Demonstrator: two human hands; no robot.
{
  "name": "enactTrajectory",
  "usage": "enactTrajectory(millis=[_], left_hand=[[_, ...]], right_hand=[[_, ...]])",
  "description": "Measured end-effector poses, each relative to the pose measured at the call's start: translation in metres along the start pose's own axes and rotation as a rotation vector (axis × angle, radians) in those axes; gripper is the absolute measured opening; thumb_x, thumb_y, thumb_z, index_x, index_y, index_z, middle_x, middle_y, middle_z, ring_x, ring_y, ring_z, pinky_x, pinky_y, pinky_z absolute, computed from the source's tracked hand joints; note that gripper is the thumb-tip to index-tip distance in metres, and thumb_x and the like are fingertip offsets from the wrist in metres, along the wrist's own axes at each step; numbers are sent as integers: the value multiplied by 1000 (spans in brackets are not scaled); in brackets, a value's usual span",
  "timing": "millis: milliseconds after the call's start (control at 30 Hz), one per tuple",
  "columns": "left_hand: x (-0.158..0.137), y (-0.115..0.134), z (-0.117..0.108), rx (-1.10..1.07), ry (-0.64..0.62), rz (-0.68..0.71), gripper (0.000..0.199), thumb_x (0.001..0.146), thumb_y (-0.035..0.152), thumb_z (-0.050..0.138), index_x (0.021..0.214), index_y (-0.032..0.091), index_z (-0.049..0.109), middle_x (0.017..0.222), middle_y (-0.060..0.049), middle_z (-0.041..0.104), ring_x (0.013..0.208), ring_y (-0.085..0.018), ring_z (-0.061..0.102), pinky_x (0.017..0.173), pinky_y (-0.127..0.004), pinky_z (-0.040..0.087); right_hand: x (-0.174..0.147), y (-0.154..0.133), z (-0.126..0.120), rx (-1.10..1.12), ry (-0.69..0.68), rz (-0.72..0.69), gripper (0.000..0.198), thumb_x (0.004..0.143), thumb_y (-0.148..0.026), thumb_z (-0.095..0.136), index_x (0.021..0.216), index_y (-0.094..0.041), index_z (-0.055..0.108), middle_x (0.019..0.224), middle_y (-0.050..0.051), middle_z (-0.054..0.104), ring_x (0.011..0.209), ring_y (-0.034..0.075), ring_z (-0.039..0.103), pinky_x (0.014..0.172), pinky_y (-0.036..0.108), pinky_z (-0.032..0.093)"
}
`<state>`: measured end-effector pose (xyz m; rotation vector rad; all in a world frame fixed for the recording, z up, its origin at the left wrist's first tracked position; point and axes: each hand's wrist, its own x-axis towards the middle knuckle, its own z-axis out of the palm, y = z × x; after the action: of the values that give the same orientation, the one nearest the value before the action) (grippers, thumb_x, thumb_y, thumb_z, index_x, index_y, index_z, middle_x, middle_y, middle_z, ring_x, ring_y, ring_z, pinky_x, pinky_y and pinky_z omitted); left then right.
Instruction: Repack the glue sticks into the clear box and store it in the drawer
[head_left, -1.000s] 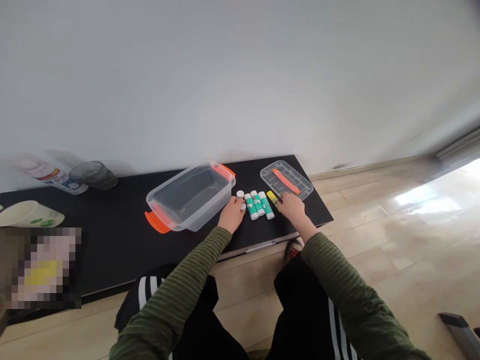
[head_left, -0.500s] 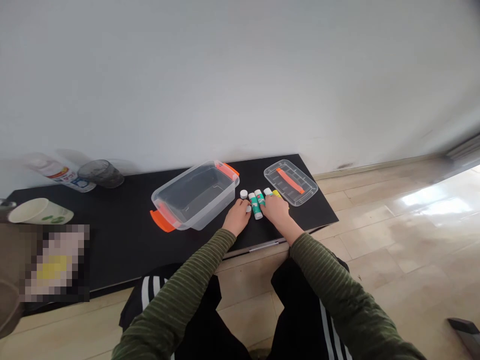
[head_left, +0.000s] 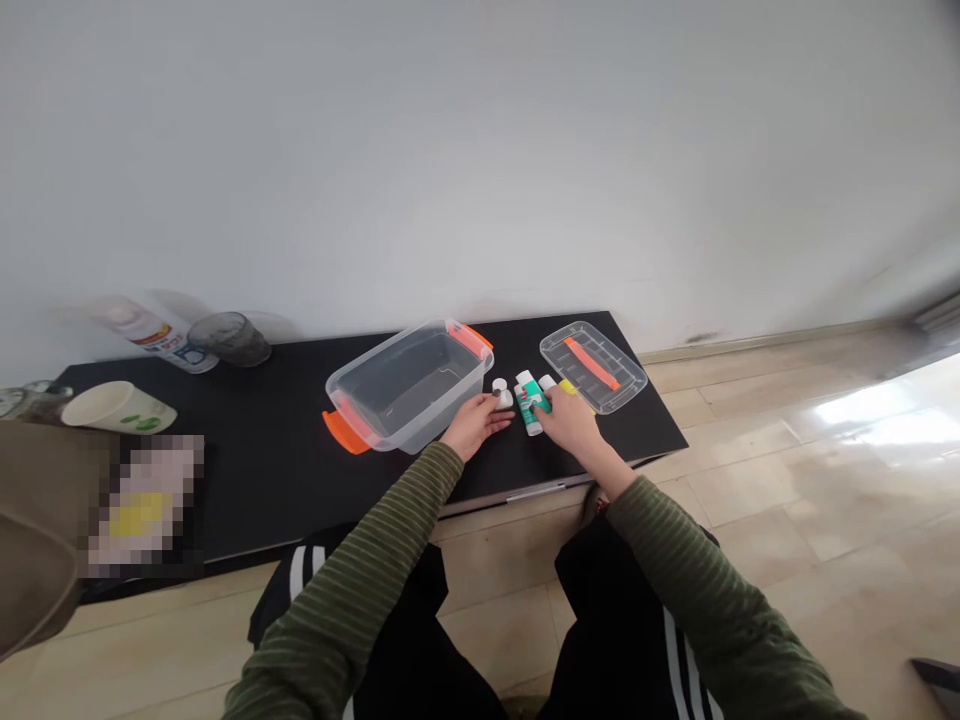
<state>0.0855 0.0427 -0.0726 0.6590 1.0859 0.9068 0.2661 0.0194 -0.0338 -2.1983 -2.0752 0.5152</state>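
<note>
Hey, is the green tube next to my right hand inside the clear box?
No, the green tube is at your right hand, outside the clear box.

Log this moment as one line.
left hand: at small white items; right hand: touching green tube; clear box: lidless, on black table; lid: apart from box

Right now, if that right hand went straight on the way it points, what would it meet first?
The right hand would probably meet the green-and-white cylindrical stick first; it appears to be at its fingertips, though exact contact is hard to tell.
</note>
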Motion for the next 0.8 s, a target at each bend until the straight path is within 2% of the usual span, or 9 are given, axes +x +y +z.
enactTrajectory(millis=[100,267,533,667,800], left_hand=[[-3,3,2,-165,-41,-44,11,94,24,60,90,14,60,96,-11,73,87,-17,73,85,-30,56],[-8,4,4,-183,-83,3,9,90,22,66,91,15,62,90,-7,73,81,-14,71,91,-34,56],[-12,1,6,-146,-103,19,8,88,14,69,95,13,66,87,-4,71,79,-12,70,90,-32,57],[-11,-1,5,-128,-92,20,7,87,15,69,94,12,67,86,-4,71,77,-11,69,87,-29,57],[-10,-3,3,-103,-92,44,15,83,19,75,95,12,68,88,-5,71,79,-11,68,89,-31,57]], right_hand=[[-17,6,0,76,32,-103,33,96,-35,51,124,-18,57,112,10,71,107,25,65,87,30,45],[-35,14,-4,109,39,-195,34,92,-33,57,125,-23,60,121,7,69,112,23,62,91,29,46],[-37,20,-9,124,95,-215,36,91,-30,59,127,-28,64,122,5,66,115,20,59,91,28,46],[-38,17,-10,91,75,-222,36,93,-32,58,129,-28,63,124,5,66,115,21,59,91,28,47],[-39,13,-11,63,38,-231,38,95,-35,55,132,-29,62,126,6,65,114,22,59,91,29,47]])
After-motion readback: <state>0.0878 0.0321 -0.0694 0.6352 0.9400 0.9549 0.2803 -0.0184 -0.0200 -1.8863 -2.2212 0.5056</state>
